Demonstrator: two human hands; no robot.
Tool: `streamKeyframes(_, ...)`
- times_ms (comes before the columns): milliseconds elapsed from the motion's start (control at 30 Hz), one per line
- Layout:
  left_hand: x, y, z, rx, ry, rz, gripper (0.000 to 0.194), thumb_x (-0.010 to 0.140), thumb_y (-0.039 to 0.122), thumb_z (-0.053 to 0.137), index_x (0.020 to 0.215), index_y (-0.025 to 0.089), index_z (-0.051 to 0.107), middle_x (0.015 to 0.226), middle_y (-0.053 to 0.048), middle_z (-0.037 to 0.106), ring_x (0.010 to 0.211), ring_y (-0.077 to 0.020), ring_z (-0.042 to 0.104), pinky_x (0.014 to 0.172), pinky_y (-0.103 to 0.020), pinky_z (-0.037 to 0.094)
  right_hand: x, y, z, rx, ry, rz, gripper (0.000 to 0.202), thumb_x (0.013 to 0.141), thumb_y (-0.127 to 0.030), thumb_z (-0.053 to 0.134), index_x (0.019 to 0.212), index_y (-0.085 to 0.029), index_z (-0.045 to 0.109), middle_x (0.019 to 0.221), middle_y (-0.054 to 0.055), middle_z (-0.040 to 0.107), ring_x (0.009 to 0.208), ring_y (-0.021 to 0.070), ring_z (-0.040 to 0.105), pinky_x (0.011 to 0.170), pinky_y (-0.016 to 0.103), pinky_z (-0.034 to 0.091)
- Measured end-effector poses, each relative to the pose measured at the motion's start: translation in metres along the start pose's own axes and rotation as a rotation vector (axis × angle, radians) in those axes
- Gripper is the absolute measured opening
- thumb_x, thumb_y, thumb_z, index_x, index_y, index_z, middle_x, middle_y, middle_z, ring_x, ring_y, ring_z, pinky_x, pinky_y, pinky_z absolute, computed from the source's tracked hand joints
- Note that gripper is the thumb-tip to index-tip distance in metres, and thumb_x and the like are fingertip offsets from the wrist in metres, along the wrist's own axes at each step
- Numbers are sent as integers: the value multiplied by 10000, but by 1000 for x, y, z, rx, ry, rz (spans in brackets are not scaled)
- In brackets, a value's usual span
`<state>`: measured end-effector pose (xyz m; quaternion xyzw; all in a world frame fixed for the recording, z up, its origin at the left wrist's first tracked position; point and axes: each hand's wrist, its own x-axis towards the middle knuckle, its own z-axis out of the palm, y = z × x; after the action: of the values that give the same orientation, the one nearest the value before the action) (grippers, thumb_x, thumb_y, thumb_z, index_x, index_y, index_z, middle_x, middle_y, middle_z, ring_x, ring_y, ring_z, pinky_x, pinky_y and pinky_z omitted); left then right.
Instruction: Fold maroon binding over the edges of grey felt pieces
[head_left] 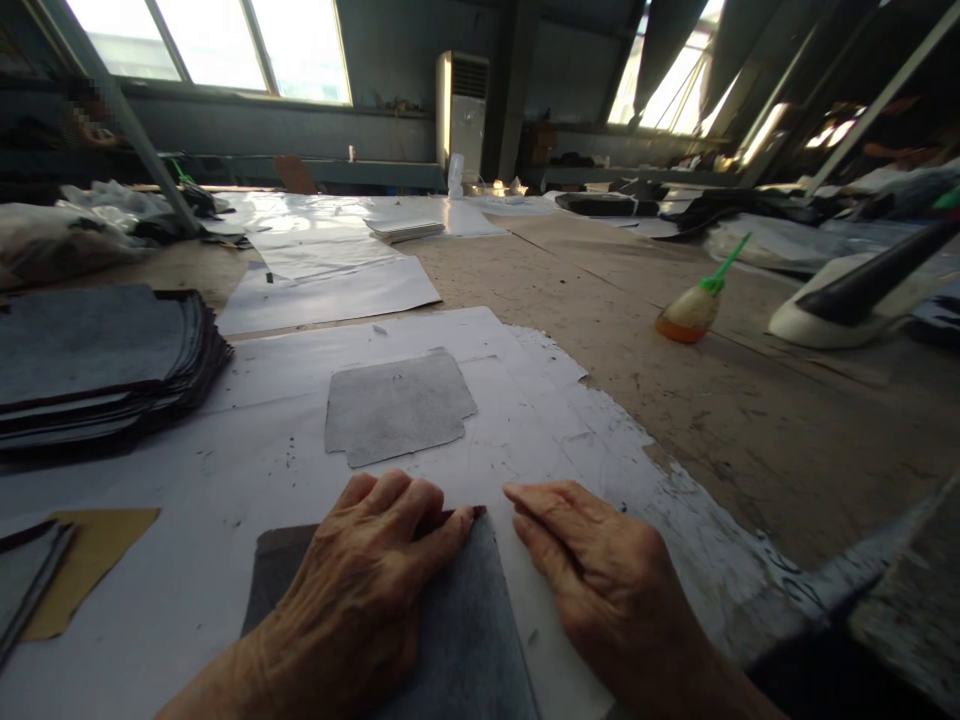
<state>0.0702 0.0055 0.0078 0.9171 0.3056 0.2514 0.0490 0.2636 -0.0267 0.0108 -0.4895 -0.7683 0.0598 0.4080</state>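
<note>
A grey sheet piece [469, 610] with a dark red corner lies flat in front of me on white paper. My left hand [360, 590] is on top of it, fingers curled and thumb pressed at the folded dark red edge near the top right corner. Just right of the piece, apart from it, is my right hand [600, 570]. Its fingers are pressed together and point inward; nothing shows at the tips. Beyond both hands lies a separate flat grey cut piece [397, 405] with notched corners.
A thick stack of grey pieces [97, 365] is at left, above a tan piece [97, 560]. On the brown tabletop [570, 290] stands a glue bottle [690, 310] with a green nozzle, beside a white-based object with a black handle [832, 305]. Paper sheets [337, 285] lie farther back.
</note>
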Motion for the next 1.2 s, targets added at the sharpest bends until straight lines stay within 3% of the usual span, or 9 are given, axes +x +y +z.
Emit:
streamKeyframes(200,2,3,0,-5,18,-19,321,804,69,349,989,183,585,850,-64,512,768,-191,421,693,-367,333,-4,-5,8,-244,-38,-203,292,801,-51,423,984,-120,639,773,79,584,728,172,529,584,281,485)
streamKeyframes(433,-1,-2,-7,15,20,-3,313,819,66,359,1005,188,579,877,-61,529,784,-193,439,701,-368,355,-7,-7,10,-393,-100,-238,299,817,-57,387,980,-114,631,769,74,574,704,198,482,556,309,420)
streamKeyframes(733,-17,-29,-17,-103,36,27,356,849,45,381,1105,225,552,888,-47,505,777,-142,468,658,-262,432,-4,-5,11,-389,-91,-288,353,812,4,329,952,-99,636,872,98,592,828,209,484,679,333,441)
streamKeyframes(833,-18,-31,-17,-147,23,41,355,857,34,369,1095,216,560,845,-40,512,758,-128,472,645,-243,434,-2,-5,10,-382,-108,-316,354,819,17,318,947,-84,632,935,104,594,900,211,480,756,341,440)
streamKeyframes(967,-18,-29,-16,-83,11,65,331,863,30,356,1052,189,575,852,-49,534,756,-139,469,677,-282,426,1,-3,5,-420,-120,-361,356,815,0,322,968,-87,632,942,121,595,913,235,486,730,374,453)
streamKeyframes(1100,-17,-28,-14,-20,13,89,302,862,38,374,1062,174,556,850,-50,543,750,-156,458,694,-323,390,6,-3,1,-407,-161,-335,344,801,-18,358,971,-109,643,950,134,597,902,250,503,717,409,463)
streamKeyframes(1200,-16,-27,-13,4,9,103,287,871,53,358,1043,166,559,834,-48,549,750,-164,460,701,-339,364,15,1,-1,-242,-170,-188,221,812,-102,458,842,-157,670,861,82,615,828,204,540,707,351,473)
